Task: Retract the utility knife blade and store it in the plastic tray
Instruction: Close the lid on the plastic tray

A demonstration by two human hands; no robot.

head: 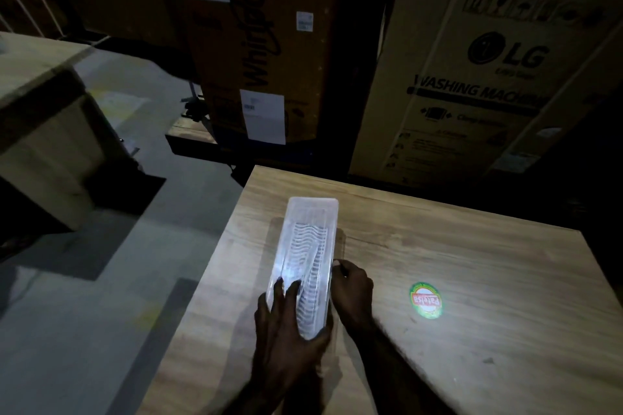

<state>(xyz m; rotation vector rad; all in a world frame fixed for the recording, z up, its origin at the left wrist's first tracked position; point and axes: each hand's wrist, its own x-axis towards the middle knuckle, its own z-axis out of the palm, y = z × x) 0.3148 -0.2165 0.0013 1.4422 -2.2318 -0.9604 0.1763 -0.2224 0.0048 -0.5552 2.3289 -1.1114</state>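
Note:
A long clear plastic tray [312,212] with a wavy ribbed floor lies lengthwise on the wooden table [472,280], lit by a bright glare. My left hand [286,323] wraps its near end, fingers over the top and thumb at the near right corner. At the tray's right rim, my right hand [350,290] has its fingertips pinched together on the edge. A pale narrow shape [315,266] runs slantwise inside the tray; the glare hides whether it is the utility knife, and no blade shows.
A round green and red sticker [425,300] is on the table to the right of my hands. Big cardboard appliance boxes [472,77] stand behind the table. The table's left edge drops to a grey floor [101,280]; another wooden unit [43,131] stands far left.

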